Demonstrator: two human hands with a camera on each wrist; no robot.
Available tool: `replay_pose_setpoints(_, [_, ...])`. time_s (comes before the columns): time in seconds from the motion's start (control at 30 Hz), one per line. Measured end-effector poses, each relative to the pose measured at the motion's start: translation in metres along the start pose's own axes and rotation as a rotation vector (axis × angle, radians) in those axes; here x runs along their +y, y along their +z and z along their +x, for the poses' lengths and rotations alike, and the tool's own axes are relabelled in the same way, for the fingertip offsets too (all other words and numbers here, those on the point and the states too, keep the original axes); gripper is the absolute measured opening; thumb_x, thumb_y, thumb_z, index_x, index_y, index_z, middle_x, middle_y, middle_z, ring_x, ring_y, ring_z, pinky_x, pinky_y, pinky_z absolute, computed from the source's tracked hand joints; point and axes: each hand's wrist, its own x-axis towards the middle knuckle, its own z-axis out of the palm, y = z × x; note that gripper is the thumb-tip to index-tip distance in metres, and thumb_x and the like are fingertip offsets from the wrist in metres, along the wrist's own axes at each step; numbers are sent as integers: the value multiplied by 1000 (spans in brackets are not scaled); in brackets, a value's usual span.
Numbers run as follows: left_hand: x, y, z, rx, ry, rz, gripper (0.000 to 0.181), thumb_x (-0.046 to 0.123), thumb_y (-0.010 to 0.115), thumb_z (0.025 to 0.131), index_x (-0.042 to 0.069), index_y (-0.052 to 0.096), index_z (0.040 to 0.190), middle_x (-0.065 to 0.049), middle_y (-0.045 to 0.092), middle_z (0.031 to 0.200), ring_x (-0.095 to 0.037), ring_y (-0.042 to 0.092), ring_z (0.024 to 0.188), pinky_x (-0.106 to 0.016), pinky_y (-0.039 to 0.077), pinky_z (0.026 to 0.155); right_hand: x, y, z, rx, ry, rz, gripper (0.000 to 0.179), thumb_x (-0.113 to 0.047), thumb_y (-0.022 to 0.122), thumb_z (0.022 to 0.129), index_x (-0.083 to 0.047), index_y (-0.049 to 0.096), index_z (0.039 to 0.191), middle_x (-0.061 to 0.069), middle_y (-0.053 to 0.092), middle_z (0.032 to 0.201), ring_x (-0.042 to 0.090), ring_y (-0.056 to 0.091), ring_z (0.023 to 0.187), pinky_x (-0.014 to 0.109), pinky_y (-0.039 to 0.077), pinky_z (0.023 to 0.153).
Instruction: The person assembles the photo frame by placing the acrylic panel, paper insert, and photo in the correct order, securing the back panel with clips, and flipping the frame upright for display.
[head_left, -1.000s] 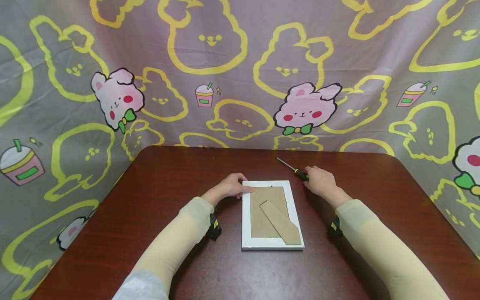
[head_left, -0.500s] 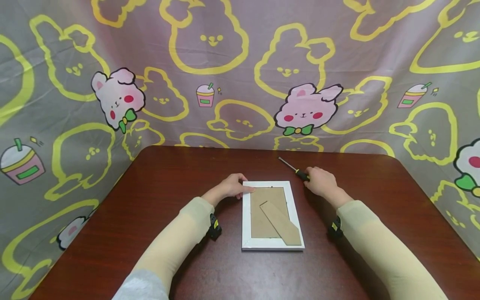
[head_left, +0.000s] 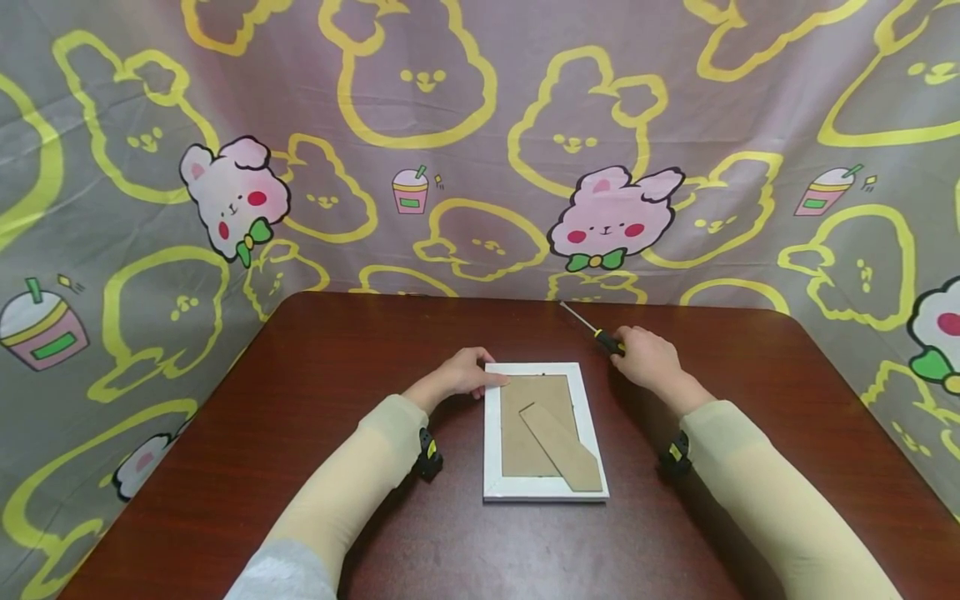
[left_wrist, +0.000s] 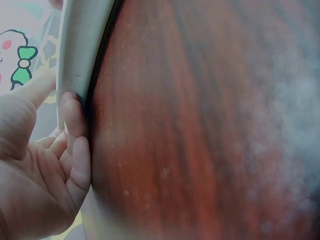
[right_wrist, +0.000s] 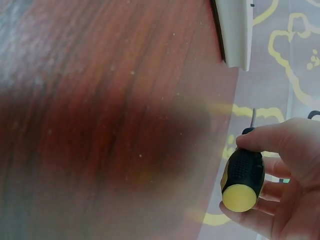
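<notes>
A white picture frame lies back side up on the table, its brown backing board and slanted stand leg showing. At its far left corner my left hand grips the border, thumb on top and fingers against the side. The left wrist view shows those curled fingers touching the frame's edge. To the right of the frame, my right hand holds a screwdriver by its black and yellow handle. Its metal shaft points away to the far left, apart from the frame. The yellow handle end faces the right wrist camera.
The dark red-brown wooden table has a glossy top. Behind it and on both sides hangs a curtain printed with yellow outlines and cartoon rabbits. A small black camera sits on each wrist.
My right hand has moved slightly to the right and away with the screwdriver, whose tip is now nearer the table's far edge. The left hand and the picture frame have stayed put.
</notes>
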Motion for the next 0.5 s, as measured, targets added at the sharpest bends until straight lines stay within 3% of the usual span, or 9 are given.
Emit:
replay_pose_setpoints(0.2, [0,0,-1,3,4,-3,35,30,78,84,6,59,102,-6,58,69,-15,55,55,-26,45,52,2,-2,0,24,18,45,33,-18,68,86,4,59,109,15,61,89,29,55,72,43,44,58])
replay_pose_setpoints(0.5, [0,0,0,-1,3,-6,35,29,77,85,5,59,102,-7,58,69,-15,55,55,-26,45,52,3,-3,-2,55,72,159,36,-23,61,91,5,48,110,16,60,84,29,55,70,41,43,58])
